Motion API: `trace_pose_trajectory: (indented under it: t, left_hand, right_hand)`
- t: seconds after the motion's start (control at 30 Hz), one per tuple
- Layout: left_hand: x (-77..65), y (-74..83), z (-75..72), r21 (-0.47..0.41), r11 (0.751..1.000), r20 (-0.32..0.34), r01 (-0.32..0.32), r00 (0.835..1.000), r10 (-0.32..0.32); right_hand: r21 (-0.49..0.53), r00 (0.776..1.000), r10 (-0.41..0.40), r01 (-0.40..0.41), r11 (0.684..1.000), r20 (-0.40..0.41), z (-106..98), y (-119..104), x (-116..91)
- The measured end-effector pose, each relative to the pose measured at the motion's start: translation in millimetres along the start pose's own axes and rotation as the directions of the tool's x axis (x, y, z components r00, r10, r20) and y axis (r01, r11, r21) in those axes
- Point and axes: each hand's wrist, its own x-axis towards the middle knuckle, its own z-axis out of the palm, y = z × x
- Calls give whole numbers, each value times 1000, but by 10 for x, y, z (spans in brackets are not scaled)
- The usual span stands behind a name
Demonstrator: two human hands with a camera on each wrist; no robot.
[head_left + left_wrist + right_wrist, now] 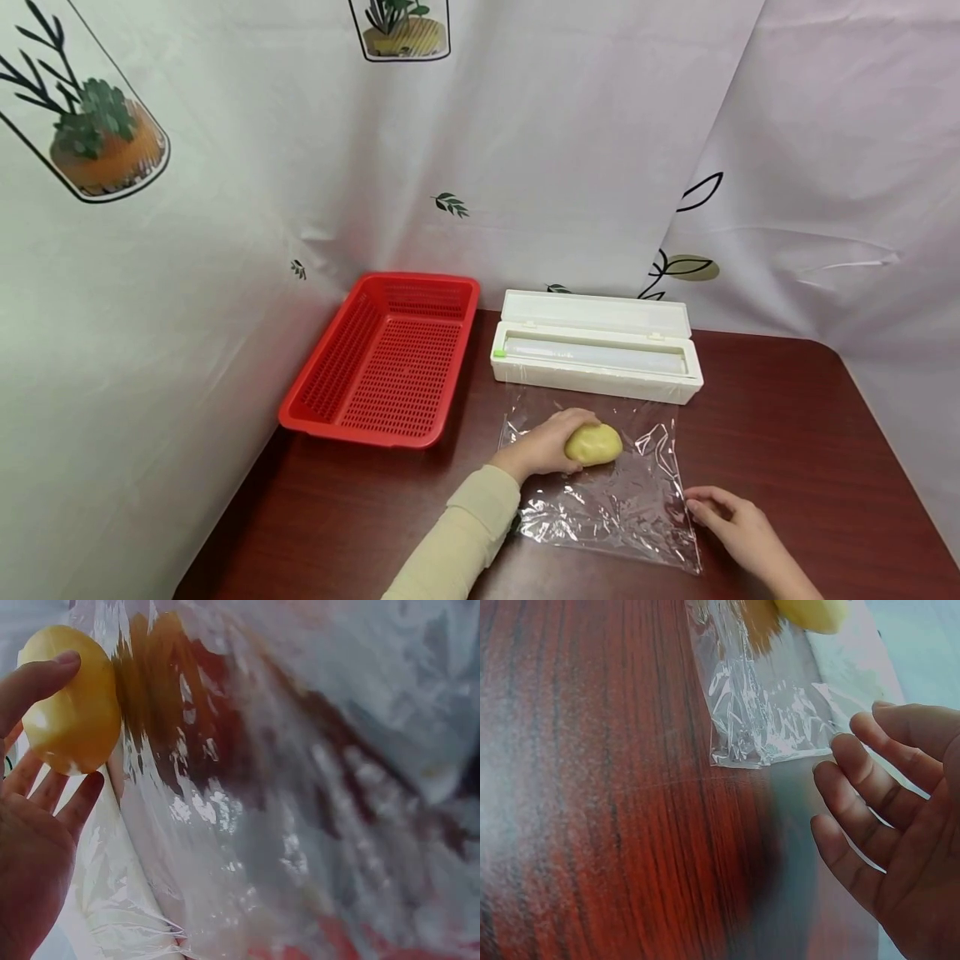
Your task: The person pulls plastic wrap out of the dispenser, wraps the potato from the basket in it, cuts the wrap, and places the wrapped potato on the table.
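Note:
My left hand [546,446] grips a yellow potato [594,445], thumb on one side and fingers round the other. The potato sits over a sheet of clear plastic wrap [600,508] spread on the table. In the left wrist view the potato [75,712] shows large beside the shiny, creased film [225,817]. At the sheet's right edge my right hand [738,529] pinches the film, with thumb and index tips close together. The right wrist view has the other fingers [859,814] loosely bent and a film corner [739,754] lying near them.
Behind the sheet stands a white wrap dispenser [596,385], lid raised, a roll inside and a green slider at its left end. An unfilled red basket [367,435] sits at the left. A patterned white curtain [525,167] hangs behind the dark wood table [795,408].

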Motion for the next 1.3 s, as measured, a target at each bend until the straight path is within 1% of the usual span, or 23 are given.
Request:
trace_pose_trajectory:
  t: [0.13, 0.37, 0.6, 0.87, 1.0, 1.07, 1.13, 1.17, 1.2, 1.23, 1.27, 1.3]
  left_hand:
    - [12, -2, -3, -1, 1000, 3, 4, 1000, -4]
    - [25, -12, 9, 49, 998, -8, 33, 999, -32]
    - [23, -15, 11, 46, 998, -20, 44, 999, -43]
    - [3, -34, 10, 53, 997, -17, 51, 999, -50]
    - [-16, -23, -16, 56, 997, -21, 48, 999, -47]
    - [-26, -18, -47, 29, 998, -24, 52, 998, -52]
    - [-40, -17, -105, -25, 997, -49, 72, 996, -73]
    - [-49, -23, -143, -61, 994, -79, 88, 993, -92]
    - [-58, -33, -181, -101, 989, -124, 107, 985, -119]
    - [-62, -50, -220, -148, 981, -186, 125, 971, -152]
    - [-67, -67, -263, -195, 971, -265, 137, 946, -187]
    - [-70, -88, -302, -237, 960, -360, 148, 905, -229]
  right_hand:
    - [2, 1000, -8, 8, 1000, -1, -3, 3, 3]
    - [12, 1000, -10, 10, 1000, 1, -9, -9, 1]
    - [22, 1000, -10, 10, 1000, 0, -9, -20, 1]
    - [25, 1000, -23, 23, 999, -1, -9, -18, 13]
    - [-7, 999, -34, 34, 999, 21, -34, -56, 82]
    - [-40, 998, -52, 53, 998, 43, -65, -108, 160]
    - [-62, 994, -77, 82, 995, 77, -109, -203, 285]
    - [-67, 990, -92, 99, 993, 103, -137, -269, 364]
    - [-68, 986, -110, 119, 991, 128, -164, -348, 453]
    - [-68, 979, -134, 146, 987, 152, -190, -441, 554]
    - [-67, 972, -160, 173, 983, 171, -209, -543, 662]
    - [-58, 963, -185, 200, 978, 197, -225, -658, 773]
